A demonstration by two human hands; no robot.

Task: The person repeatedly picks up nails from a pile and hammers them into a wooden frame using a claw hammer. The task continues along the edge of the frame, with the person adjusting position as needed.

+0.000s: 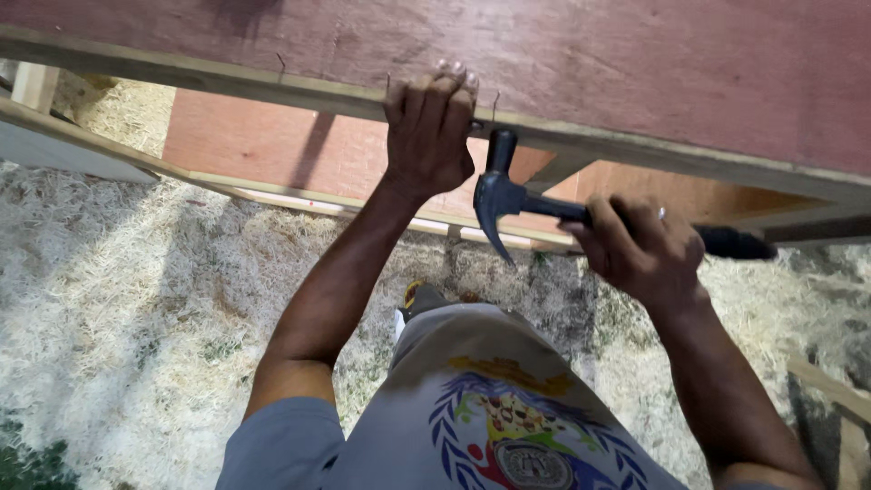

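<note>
Containers: none were seen.
Left hand [428, 136]: it was raised, arm extended upward, and its grip was closed over the edge of the wooden batten [272, 89], fingertips curled over the top.
Right hand [635, 249]: its grip was wrapped fully closed around the dark handle of the claw hammer [508, 195], wrist bent.
Hammer position: the head was held just below the batten, beside the left hand, claw pointed downward.
Nail [495, 102]: one was seen standing up from the batten, just right of the left hand.
Panel [635, 63]: a reddish plywood sheet was fixed behind the batten.
Ground [136, 299]: it was covered with pale straw.
</note>
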